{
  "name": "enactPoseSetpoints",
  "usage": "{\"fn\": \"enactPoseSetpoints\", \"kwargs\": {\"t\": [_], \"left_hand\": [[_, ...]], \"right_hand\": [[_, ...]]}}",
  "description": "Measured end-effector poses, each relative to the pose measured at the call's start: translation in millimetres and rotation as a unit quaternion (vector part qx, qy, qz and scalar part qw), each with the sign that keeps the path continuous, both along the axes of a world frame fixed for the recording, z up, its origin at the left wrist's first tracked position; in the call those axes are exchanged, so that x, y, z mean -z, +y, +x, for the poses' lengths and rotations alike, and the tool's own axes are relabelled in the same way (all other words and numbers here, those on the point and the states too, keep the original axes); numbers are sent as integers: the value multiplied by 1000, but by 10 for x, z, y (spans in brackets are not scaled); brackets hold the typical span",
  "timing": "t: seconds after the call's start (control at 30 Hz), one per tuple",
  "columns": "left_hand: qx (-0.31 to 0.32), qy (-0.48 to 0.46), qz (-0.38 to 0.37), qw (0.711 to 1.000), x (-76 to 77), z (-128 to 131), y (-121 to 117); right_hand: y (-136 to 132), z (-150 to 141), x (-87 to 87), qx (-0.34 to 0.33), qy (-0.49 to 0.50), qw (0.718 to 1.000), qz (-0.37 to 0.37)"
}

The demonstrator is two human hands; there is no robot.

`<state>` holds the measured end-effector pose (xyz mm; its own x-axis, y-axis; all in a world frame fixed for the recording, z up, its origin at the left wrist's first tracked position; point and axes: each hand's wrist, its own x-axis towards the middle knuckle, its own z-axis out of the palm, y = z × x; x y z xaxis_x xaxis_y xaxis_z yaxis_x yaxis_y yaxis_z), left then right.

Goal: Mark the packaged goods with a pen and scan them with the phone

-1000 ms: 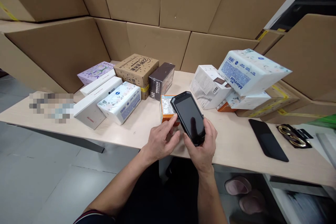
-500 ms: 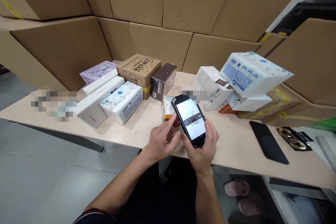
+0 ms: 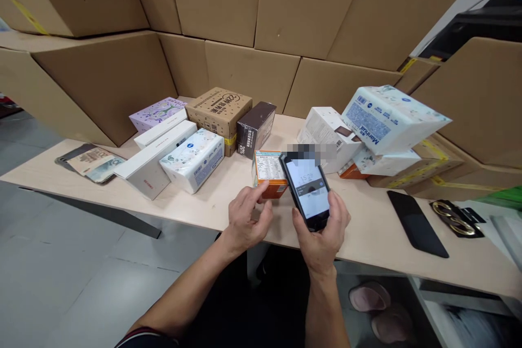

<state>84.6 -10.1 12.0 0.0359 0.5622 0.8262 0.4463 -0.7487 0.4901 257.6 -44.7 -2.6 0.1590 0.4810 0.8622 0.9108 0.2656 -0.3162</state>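
A black smartphone [image 3: 310, 196] with a lit screen showing 15:28 is tilted up in my right hand [image 3: 322, 231], thumb on one side edge and fingers along the other. My left hand [image 3: 249, 217] is apart from the phone, holding nothing, its index finger stretched forward and the thumb separate. Beyond that fingertip an orange and white box [image 3: 269, 171] stands on the table; the phone covers its right end. Left of it sits a tissue pack [image 3: 193, 160] with a floral print. Behind the orange box is a dark brown box [image 3: 256, 126].
White long boxes [image 3: 153, 160], a brown carton [image 3: 220, 114] and a purple box [image 3: 157, 111] crowd the left. Tissue packs [image 3: 391, 117] lean on a white box [image 3: 326, 133] at right, near a flat black slab [image 3: 416, 223] and gold rings [image 3: 452, 217]. Cardboard walls [image 3: 244, 73] close the back.
My left hand has drawn back to the left, off the phone's edge. My right hand has shifted the phone slightly right, uncovering more of the orange box. The view has tilted a little.
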Motion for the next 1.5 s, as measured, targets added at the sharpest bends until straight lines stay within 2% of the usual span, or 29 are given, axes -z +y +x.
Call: {"fn": "enactPoseSetpoints", "kwargs": {"t": [0.1, 0.2, 0.3, 0.47, 0.6, 0.7, 0.77, 0.8, 0.87, 0.9, 0.97, 1.07, 1.17, 1.37, 1.43, 1.5], "left_hand": [[-47, -7, -2, 999, -4, -13, 8], [-63, 5, -26, 998, 16, -4, 27], [-54, 25, -68, 996, 43, 18, 51], [-2, 37, -101, 994, 67, 45, 86], [12, 39, -112, 993, 70, 45, 92], [15, 41, -106, 993, 67, 39, 95], [25, 47, -108, 993, 68, 37, 103], [33, 52, -114, 992, 70, 36, 108], [55, 62, -132, 988, 76, 34, 120], [66, 64, -140, 986, 79, 32, 125], [76, 61, -147, 984, 86, 24, 131], [54, 44, -145, 987, 92, 5, 124], [27, 35, -152, 987, 94, -7, 113], [25, 49, -156, 986, 97, -10, 115], [22, 49, -156, 986, 95, -19, 115], [19, 49, -158, 986, 90, -29, 111]], "right_hand": [[-84, 167, 19, 55, 17, 998, -6], [-199, 411, 53, 120, 37, 992, -17], [-306, 690, 116, 181, 33, 982, -36], [-418, 1054, 270, 248, 21, 963, -100], [-464, 1151, 332, 258, 44, 953, -150], [-447, 1073, 236, 262, 36, 949, -170], [-383, 923, 78, 250, 3, 956, -156], [-329, 817, -24, 215, -22, 965, -147], [-179, 556, -252, 79, -71, 981, -162], [-86, 412, -366, 19, -92, 979, -182], [125, 137, -568, -36, -156, 954, -255], [451, -158, -772, -55, -265, 898, -346], [766, -269, -849, -49, -264, 873, -408], [1382, -176, -803, -55, -165, 888, -426], [1451, -73, -837, -57, -146, 894, -420], [1383, 95, -942, -58, -131, 917, -372]]}}
